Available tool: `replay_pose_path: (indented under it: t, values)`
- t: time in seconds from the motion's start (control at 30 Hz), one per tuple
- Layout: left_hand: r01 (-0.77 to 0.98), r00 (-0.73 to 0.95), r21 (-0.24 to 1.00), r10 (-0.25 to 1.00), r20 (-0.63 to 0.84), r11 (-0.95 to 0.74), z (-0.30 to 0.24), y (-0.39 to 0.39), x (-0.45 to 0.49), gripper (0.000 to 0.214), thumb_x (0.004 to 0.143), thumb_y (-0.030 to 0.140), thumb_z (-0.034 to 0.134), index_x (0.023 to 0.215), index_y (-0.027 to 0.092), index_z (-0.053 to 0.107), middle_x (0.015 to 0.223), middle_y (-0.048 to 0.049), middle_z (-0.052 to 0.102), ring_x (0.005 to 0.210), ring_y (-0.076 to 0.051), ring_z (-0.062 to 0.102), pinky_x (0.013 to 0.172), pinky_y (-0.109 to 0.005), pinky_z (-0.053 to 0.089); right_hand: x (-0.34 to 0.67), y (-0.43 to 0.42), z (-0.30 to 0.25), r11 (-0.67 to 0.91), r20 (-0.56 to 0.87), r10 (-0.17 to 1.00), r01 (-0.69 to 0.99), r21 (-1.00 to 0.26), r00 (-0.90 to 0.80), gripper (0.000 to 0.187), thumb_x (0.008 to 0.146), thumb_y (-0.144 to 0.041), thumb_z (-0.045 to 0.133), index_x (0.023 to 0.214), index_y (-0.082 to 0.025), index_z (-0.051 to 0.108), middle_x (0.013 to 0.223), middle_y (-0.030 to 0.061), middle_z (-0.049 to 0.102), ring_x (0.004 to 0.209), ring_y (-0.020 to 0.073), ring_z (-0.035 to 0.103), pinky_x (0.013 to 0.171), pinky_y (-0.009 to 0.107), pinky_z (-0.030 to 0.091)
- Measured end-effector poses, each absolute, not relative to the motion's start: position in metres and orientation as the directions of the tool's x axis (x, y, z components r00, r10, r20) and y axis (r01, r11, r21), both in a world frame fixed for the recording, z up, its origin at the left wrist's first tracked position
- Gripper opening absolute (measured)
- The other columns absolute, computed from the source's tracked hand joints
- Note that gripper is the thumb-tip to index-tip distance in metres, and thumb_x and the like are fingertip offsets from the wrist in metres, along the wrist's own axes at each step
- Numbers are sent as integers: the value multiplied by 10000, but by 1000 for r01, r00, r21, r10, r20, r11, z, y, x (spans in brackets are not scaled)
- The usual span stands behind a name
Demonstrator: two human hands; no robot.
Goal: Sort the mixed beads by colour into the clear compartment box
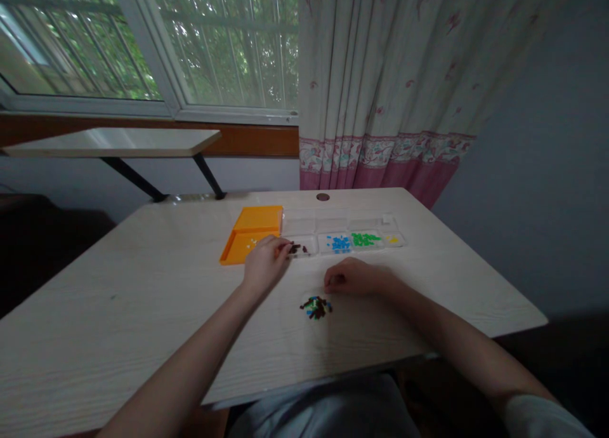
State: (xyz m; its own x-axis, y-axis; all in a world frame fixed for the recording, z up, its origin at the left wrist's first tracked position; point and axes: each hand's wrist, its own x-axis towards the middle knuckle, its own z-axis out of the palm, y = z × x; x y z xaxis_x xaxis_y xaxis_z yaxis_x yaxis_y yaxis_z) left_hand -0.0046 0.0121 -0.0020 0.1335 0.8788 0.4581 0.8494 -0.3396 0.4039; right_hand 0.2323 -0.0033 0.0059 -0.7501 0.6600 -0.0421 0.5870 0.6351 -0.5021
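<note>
My left hand is over the left end of a clear plastic box, beside small dark brown pieces in it. Its fingers are pinched together; what they may hold is too small to tell. My right hand rests above the table with curled fingers, just behind a mixed pile of small pieces in brown, green, blue and yellow. Whether anything is in those fingers is hidden. Blue pieces, green pieces and a few yellow pieces lie in separate clear boxes.
An orange open case with a few white bits stands left of the clear boxes, its lid folded back. The clear lids lie open behind. A raised shelf on black legs stands at the table's back left.
</note>
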Motion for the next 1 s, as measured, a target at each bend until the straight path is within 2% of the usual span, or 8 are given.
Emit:
replay_pose_path:
  t: [0.13, 0.23, 0.33, 0.53, 0.6, 0.7, 0.8, 1.0]
  values:
    - [895, 104, 355, 900, 424, -270, -2, 13, -7, 274, 838, 346, 432, 895, 199, 656, 893, -50, 655, 861, -207, 579, 712, -289, 437, 235, -3, 8, 651, -31, 635, 556, -517, -772, 175, 782, -244, 535, 874, -173, 666, 592, -21, 591, 502, 68, 476, 526, 172, 333]
    - [889, 105, 357, 887, 449, -286, -1, 12, -7, 278, 842, 339, 422, 895, 191, 652, 883, -57, 657, 830, -198, 585, 693, -280, 439, 238, -2, 7, 646, -45, 626, 549, -530, -779, 209, 738, -177, 545, 907, -185, 667, 596, -28, 600, 511, 70, 494, 551, 172, 357]
    - [851, 171, 365, 856, 488, -378, -2, 11, -6, 253, 834, 326, 444, 854, 177, 647, 839, -63, 661, 788, -196, 591, 681, -286, 445, 239, -1, 6, 636, -68, 610, 540, -552, -789, 231, 718, -160, 544, 909, -194, 671, 616, -29, 616, 531, 78, 519, 562, 175, 370]
    - [699, 430, 368, 771, 469, -614, -4, 2, 5, 183, 812, 257, 477, 819, 190, 647, 759, -41, 645, 693, -150, 578, 622, -240, 444, 236, -2, 4, 654, -36, 616, 537, -532, -787, 196, 711, -160, 550, 863, -195, 669, 592, -38, 594, 507, 71, 491, 541, 171, 351]
    - [634, 500, 395, 742, 448, -665, -3, -2, 10, 177, 811, 243, 481, 808, 192, 651, 727, -35, 636, 690, -142, 575, 628, -231, 442, 234, -2, 1, 651, 28, 660, 552, -521, -751, 175, 720, -155, 546, 848, -188, 661, 562, -42, 563, 487, 65, 463, 523, 166, 331]
    - [546, 591, 424, 691, 417, -723, -2, -8, 17, 167, 813, 244, 494, 836, 193, 652, 718, -34, 630, 705, -141, 573, 654, -235, 444, 229, -3, -5, 639, 206, 736, 559, -529, -645, 137, 759, -195, 538, 840, -167, 645, 516, -48, 512, 450, 57, 411, 503, 164, 309]
    - [518, 609, 426, 670, 424, -741, 0, -12, 22, 168, 805, 282, 528, 875, 187, 647, 690, -32, 610, 685, -138, 561, 634, -232, 440, 225, -4, -10, 643, 335, 757, 546, -537, -561, 131, 770, -231, 540, 830, -162, 635, 494, -55, 489, 439, 55, 386, 498, 163, 299]
    - [504, 568, 424, 659, 493, -752, 0, -15, 23, 172, 810, 306, 533, 840, 175, 641, 688, -37, 591, 682, -132, 554, 624, -227, 442, 221, -9, -10, 621, 378, 781, 559, -550, -497, 141, 772, -264, 542, 815, -170, 638, 479, -58, 476, 431, 53, 366, 484, 164, 284]
